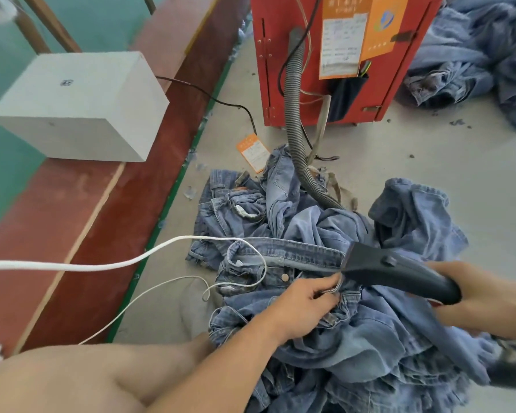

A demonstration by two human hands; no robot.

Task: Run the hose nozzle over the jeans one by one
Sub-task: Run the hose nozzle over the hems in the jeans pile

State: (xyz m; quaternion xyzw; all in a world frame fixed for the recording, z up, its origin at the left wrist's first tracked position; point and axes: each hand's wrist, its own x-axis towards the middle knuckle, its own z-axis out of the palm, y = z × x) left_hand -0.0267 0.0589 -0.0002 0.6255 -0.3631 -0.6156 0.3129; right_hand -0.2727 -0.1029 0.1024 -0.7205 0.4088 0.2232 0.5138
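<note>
Jeans (310, 257) lie heaped under both your hands. Your right hand (486, 296) grips the nozzle (399, 272), its mouth at the waistband; your left hand (307, 302) pinches denim just beside it. Loose cloth or the cord (161, 251) could get sucked in.

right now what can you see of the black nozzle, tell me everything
The nozzle is a dark, smooth, plastic-looking piece with a curved handle that widens to a flat mouth and has a small knob on its side. It lies nearly level, mouth pointing left. The right hand grips the handle end. The mouth sits at the waistband of the top jeans, just above the fingers of the left hand, which pinches the denim there.
</note>
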